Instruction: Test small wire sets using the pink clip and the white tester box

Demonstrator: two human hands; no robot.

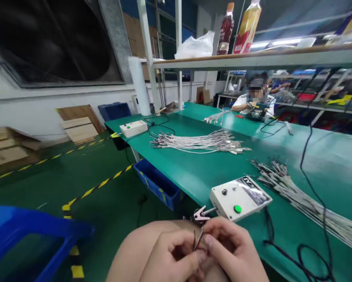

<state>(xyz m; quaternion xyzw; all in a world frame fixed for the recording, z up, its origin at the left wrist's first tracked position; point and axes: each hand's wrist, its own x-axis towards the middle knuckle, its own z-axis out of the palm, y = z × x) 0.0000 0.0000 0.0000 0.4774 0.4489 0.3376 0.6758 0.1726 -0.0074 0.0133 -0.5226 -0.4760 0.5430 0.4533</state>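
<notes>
My left hand (176, 254) and my right hand (233, 246) meet above my lap, in front of the table edge. Between their fingertips is a thin cable end (199, 239) with fine dark and reddish wires; the rest of it is hidden by my fingers. Both hands are closed in a pinch on it. Just beyond them, a white control box (237, 197) with a green button and a black knob rests at the table edge. A metal clip (201, 214) sticks out from its side, close to my right fingertips.
On the green table (181, 172) lie a bundle of white cables (196, 141) and another bundle (299, 196) at right, near loose black cords (303, 254). A second white box (134, 128) stands farther off. Below is a blue bin (158, 184); a person (255, 98) sits across the table.
</notes>
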